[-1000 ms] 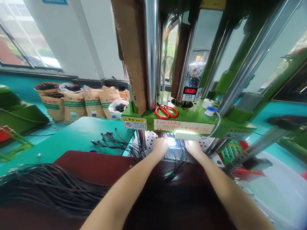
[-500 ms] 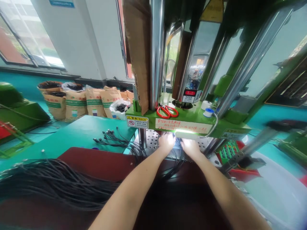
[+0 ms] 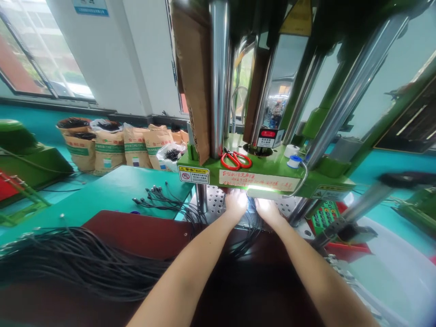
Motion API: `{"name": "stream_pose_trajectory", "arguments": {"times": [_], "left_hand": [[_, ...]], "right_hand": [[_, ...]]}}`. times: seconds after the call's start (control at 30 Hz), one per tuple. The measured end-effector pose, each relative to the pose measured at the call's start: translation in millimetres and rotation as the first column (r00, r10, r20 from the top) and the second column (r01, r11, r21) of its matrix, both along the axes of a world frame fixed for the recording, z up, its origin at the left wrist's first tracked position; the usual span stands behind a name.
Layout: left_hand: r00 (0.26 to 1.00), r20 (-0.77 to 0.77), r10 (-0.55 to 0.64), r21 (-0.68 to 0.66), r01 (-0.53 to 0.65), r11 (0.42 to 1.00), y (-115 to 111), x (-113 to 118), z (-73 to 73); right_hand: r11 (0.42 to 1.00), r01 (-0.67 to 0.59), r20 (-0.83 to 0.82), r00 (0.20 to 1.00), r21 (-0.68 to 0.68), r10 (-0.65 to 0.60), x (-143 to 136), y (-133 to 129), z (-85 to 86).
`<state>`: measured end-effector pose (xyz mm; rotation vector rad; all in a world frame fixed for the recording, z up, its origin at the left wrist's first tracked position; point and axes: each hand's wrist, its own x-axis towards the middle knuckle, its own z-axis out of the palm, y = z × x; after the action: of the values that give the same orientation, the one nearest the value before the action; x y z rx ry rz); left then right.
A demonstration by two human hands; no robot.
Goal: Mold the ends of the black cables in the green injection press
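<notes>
In the head view, the left hand (image 3: 236, 203) and right hand (image 3: 268, 210) are closer together than a second ago, under the front edge of the green press (image 3: 204, 160), near the bright lamp (image 3: 265, 193). Black cables (image 3: 248, 240) run from between them toward the brown table (image 3: 136, 231), so both seem busy at one spot. Glare hides the fingertips; whether either hand grips anything, I cannot tell.
</notes>
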<state>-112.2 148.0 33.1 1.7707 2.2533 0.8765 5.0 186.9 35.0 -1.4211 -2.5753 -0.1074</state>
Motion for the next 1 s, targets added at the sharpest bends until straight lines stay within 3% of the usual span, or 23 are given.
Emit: {"name": "stream_pose_trajectory", "arguments": {"times": [0.2, 0.5, 1.0], "left_hand": [[0.998, -0.039, -0.04, 0.034, 0.042, 0.999, 1.7, 14.2, -6.0], [0.995, -0.098, -0.013, 0.003, 0.013, 1.0, 8.9, 9.5, -11.0], [0.979, -0.194, -0.059, 0.016, 0.064, 0.998, 5.6, 4.1, -11.7]], "right_hand": [[0.997, -0.031, -0.046, 0.999, -0.065, 0.028, -4.6, -5.7, 1.9], [0.99, -0.026, -0.096, 0.995, -0.136, 0.013, -3.3, 8.6, -3.6], [0.999, -0.045, -0.109, 0.993, 0.01, 0.046, -17.5, 11.4, 0.2]]}}
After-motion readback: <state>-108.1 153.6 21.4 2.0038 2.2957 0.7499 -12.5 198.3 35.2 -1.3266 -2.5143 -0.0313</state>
